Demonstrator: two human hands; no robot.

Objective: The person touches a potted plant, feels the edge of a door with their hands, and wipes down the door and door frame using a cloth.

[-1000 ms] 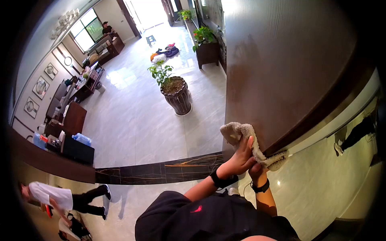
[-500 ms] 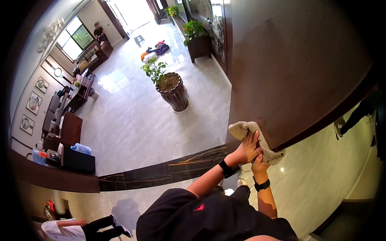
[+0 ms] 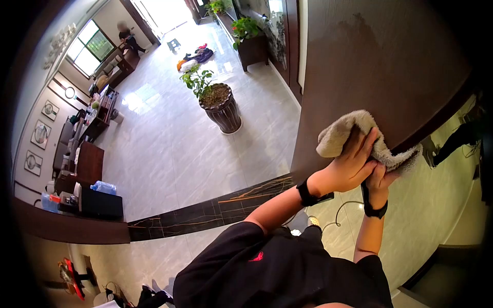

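Note:
A beige-grey towel cloth lies bunched against a dark brown panel, near the panel's lower edge. My left hand presses on the cloth with its fingers stretched over it, gripping it against the panel. Just to the right, my right hand has its fingers closed on the cloth's lower part, and the two hands touch or nearly touch. One end of the cloth hangs past the panel's edge on the right. A darker patch shows higher up on the panel. Both wrists wear black bands.
A potted plant stands on the tiled floor, with a pile of clothes behind it. A black marble strip crosses the floor. A cable lies near my feet. One person is far back; another person's leg shows at right.
Both hands and the cloth have moved up and to the right along the panel. At lower left, the person in a white top has mostly gone out of view.

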